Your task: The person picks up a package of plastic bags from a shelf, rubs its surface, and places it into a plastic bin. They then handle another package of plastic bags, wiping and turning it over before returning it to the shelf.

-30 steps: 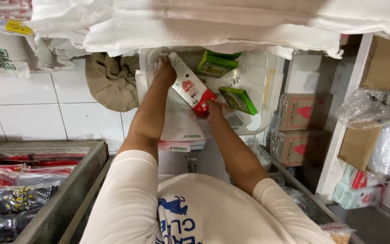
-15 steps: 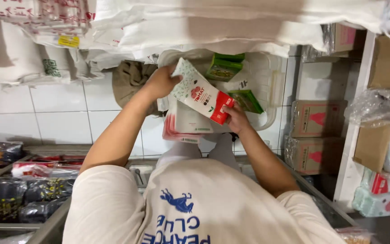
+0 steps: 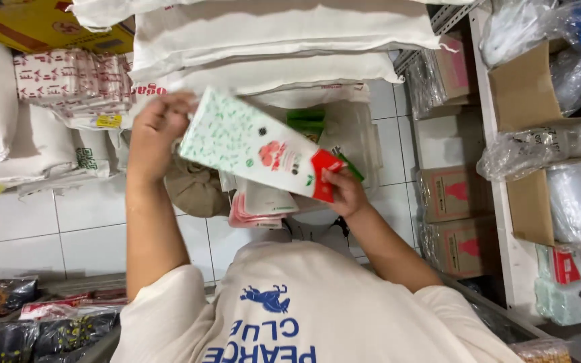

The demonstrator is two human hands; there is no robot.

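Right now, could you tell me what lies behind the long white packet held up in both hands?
Behind the white packet show a clear plastic bin, green packs and pink-edged pouches. The bin's other contents are covered.

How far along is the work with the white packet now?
Done: the white packet is held up in front of the clear tub. In hand: the left hand and right hand grip its ends. Left: it is not yet set down; similar packets lie behind it.
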